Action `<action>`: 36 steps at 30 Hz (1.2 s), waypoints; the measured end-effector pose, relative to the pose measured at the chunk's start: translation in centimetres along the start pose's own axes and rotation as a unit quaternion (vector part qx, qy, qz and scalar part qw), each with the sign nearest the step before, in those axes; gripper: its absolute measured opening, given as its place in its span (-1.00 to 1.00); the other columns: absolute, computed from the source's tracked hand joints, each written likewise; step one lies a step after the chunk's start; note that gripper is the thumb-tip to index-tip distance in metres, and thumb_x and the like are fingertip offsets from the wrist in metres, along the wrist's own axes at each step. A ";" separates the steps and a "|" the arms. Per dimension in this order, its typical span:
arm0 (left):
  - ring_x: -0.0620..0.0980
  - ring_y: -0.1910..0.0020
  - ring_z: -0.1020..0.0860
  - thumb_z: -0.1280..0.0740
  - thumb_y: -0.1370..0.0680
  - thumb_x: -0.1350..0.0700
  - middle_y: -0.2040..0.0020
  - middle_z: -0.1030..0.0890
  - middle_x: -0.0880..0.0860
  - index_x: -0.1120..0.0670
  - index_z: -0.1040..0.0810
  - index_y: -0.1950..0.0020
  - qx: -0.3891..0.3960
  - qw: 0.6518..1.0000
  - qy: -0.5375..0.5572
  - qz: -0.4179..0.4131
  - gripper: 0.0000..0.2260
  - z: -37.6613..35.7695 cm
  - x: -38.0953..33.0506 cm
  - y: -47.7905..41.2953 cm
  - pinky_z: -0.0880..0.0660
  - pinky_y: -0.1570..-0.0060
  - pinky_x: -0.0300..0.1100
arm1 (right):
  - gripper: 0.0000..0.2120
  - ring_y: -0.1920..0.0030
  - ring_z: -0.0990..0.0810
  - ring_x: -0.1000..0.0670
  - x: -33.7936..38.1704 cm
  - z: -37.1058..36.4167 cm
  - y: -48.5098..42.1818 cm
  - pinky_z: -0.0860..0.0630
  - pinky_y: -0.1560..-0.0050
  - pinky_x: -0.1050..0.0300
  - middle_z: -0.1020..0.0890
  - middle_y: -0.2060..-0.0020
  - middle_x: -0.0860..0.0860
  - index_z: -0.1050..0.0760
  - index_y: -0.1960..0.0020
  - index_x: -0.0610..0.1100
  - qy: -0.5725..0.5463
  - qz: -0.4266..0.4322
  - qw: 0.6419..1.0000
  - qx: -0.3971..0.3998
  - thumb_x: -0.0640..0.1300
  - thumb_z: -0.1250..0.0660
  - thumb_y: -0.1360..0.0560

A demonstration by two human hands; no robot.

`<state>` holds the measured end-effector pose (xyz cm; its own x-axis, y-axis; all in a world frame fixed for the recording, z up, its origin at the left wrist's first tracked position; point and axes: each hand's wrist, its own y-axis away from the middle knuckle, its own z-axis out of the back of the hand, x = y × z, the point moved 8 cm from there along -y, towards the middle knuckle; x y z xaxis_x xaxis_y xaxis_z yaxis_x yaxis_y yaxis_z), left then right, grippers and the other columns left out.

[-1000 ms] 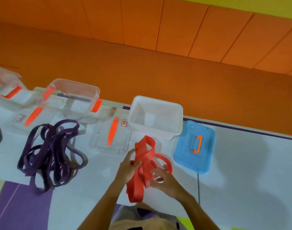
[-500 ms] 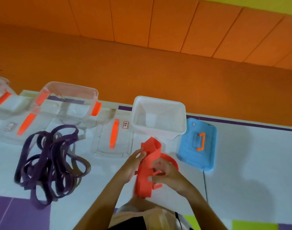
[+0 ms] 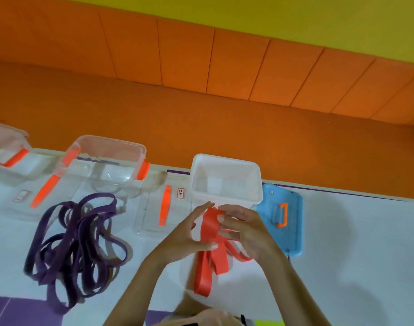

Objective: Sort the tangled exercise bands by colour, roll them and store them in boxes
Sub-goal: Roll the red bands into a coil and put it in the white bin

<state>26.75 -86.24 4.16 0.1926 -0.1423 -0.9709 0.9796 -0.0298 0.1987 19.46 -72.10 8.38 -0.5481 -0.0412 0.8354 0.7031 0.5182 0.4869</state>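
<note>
Orange wall behind, white table (image 3: 342, 243) in front. Both hands, left hand (image 3: 184, 236) and right hand (image 3: 246, 227), pinch the red band (image 3: 210, 234), rolling it. Next, I think, it goes in the white box (image 3: 226, 161) at the back edge.

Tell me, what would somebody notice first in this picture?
Probably the bright red band in the middle, held up by the left hand and right hand in front of the white box. Next, the tangled purple bands lying to the left.

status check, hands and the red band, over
Left hand and right hand both gripping red band, ends hanging loose. White box open just beyond. Purple bands piled left, clear of hands.
</note>
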 end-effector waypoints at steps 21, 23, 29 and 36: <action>-0.11 -0.09 -0.69 -0.65 -0.42 -0.09 -0.07 -0.69 -0.14 -0.33 -0.41 -0.35 -0.108 0.984 -0.015 -0.141 -0.38 -1.4 -14.2 -1.8 -0.59 -0.06 -0.31 | -0.78 0.27 -0.76 -0.12 18.0 -1.4 8.3 -0.68 0.30 0.05 -0.77 0.17 -0.07 -0.65 -0.07 0.02 0.111 0.332 0.929 -0.123 -0.19 -0.57 -0.49; -0.10 -0.09 -0.69 -0.63 -0.42 -0.19 -0.06 -0.70 -0.13 -0.30 -0.47 -0.31 -0.119 0.984 -0.023 -0.134 -0.46 -1.2 -14.9 -2.0 -0.63 -0.10 -0.22 | -0.80 0.28 -0.75 -0.10 19.8 -1.5 9.6 -0.66 0.33 0.12 -0.77 0.15 -0.07 -0.65 -0.05 0.05 0.062 0.366 0.920 -0.125 -0.14 -0.58 -0.48; -0.10 -0.05 -0.68 -0.54 -0.50 -0.12 -0.01 -0.69 -0.13 -0.28 -0.53 -0.27 -0.112 0.981 0.017 -0.160 -0.62 -0.3 -17.0 -1.3 -0.60 -0.09 -0.25 | -0.75 0.24 -0.76 -0.18 21.5 -2.3 9.7 -0.67 0.30 0.05 -0.76 0.15 -0.16 -0.64 -0.08 -0.02 -0.002 0.367 0.923 -0.114 -0.03 -0.57 -0.45; -0.18 0.01 -0.65 -0.57 -0.44 -0.16 -0.02 -0.63 -0.22 -0.33 -0.36 -0.44 -0.172 0.969 0.045 -0.170 -0.36 -0.2 -17.6 -0.6 -0.59 0.06 -0.28 | -0.87 0.25 -0.77 -0.05 18.1 0.5 7.5 -0.63 0.36 0.17 -0.76 0.25 -0.02 -0.64 -0.13 0.02 0.015 0.269 0.946 -0.180 -0.06 -0.46 -0.58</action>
<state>22.82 -83.55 21.06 -0.1549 -0.0945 -0.9834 0.9456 0.2741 -0.1753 14.55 -68.53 27.00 -0.0583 0.1193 0.9911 0.9884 0.1463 0.0405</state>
